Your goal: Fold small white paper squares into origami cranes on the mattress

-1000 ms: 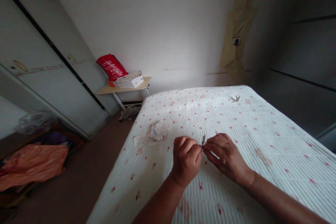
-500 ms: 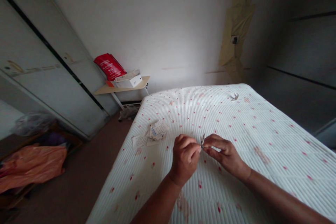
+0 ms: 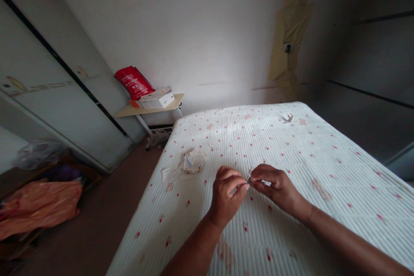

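A small piece of folded paper [image 3: 249, 175] is pinched between my two hands above the mattress [image 3: 258, 241]. My left hand [image 3: 228, 194] grips its left side between thumb and fingertips. From the right, my right hand [image 3: 278, 185] holds it the same way, fingertips almost touching those of the left. Much of the piece is hidden by the fingers. Several printed paper pieces [image 3: 194, 160] lie in a loose pile on the mattress, left of and beyond my left hand. A small folded paper [image 3: 287, 117] rests near the far edge.
Past the mattress at the left, a small table [image 3: 145, 111] bears a white box [image 3: 161, 100] and a red bag [image 3: 134, 83]. Cabinets [image 3: 61, 82] stand at the left, with an orange bag [image 3: 48, 207] below. A wall socket [image 3: 287, 47] is beyond the mattress.
The piece between my fingertips shows less above them and looks tilted to the right. Both hands stay nearly in place. The view has shifted slightly.
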Available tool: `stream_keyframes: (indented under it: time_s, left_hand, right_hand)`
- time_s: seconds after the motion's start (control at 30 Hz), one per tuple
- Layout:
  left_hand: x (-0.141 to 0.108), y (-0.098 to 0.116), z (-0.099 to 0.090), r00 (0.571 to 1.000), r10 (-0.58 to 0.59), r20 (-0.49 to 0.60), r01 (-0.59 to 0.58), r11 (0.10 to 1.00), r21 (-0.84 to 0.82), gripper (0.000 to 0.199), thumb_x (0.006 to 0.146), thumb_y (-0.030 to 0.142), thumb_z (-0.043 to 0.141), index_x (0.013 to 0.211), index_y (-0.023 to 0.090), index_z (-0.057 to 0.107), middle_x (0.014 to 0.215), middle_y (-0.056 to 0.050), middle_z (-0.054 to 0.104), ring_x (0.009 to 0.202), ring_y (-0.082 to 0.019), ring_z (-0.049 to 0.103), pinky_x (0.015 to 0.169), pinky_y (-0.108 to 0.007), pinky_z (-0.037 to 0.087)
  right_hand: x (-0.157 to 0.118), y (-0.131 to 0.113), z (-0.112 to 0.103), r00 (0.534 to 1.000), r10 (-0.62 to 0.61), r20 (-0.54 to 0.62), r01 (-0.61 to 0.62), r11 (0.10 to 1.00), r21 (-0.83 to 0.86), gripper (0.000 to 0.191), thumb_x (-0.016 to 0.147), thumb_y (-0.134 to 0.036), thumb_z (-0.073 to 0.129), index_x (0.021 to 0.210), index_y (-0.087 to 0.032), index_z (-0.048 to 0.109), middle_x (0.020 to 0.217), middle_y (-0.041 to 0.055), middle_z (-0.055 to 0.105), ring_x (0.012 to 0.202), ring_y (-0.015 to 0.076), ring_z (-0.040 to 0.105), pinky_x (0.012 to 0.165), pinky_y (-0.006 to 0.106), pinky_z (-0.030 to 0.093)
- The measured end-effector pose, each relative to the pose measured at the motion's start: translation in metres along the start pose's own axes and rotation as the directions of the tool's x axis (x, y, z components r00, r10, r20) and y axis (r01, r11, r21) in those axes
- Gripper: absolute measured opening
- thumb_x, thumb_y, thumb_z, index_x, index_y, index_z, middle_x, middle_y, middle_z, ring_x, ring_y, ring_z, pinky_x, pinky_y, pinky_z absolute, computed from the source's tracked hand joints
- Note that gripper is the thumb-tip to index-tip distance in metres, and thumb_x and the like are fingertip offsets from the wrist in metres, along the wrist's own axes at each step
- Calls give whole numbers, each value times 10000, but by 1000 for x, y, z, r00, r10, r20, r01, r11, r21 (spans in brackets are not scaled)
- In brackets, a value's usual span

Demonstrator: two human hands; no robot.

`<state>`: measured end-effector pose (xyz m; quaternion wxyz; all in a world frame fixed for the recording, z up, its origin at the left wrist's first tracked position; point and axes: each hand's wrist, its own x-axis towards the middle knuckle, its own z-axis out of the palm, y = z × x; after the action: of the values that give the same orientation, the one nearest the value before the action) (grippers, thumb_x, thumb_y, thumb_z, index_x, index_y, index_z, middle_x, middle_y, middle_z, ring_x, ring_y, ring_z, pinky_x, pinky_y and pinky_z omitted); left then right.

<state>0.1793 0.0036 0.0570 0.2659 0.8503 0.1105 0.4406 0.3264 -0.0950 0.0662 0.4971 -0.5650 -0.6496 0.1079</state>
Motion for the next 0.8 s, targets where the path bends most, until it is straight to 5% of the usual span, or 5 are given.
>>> stream_keyframes:
  time_s: [0.37, 0.6, 0.8]
  left_hand:
    - [-1, 7, 1, 997, 13, -74, -14, 1000, -11, 138, 750, 100, 508, 675, 183, 590, 685, -30, 583, 741, -166, 516, 691, -321, 449]
    - [0, 14, 1, 990, 51, -129, -46, 998, 44, 162, 725, 63, 492, 642, 185, 559, 666, -25, 565, 737, -167, 511, 671, -315, 458]
    - [-1, 9, -4, 992, 110, -62, -100, 986, 136, 124, 762, 103, 538, 805, 192, 614, 787, -38, 615, 801, -174, 520, 742, -336, 453]
  right_hand:
    - [-1, -2, 2, 991, -137, -11, 131, 966, -223, 161, 873, -263, 529, 812, -204, 666, 754, 47, 671, 742, 168, 620, 704, 329, 471]
    - [-2, -9, 9, 983, -162, -86, 135, 958, -253, 147, 866, -250, 529, 812, -204, 658, 781, 58, 678, 769, 184, 617, 698, 339, 473]
    - [-1, -5, 1, 984, -149, -97, 130, 976, -176, 100, 854, -222, 553, 854, -206, 651, 800, 44, 665, 776, 172, 614, 733, 340, 467]
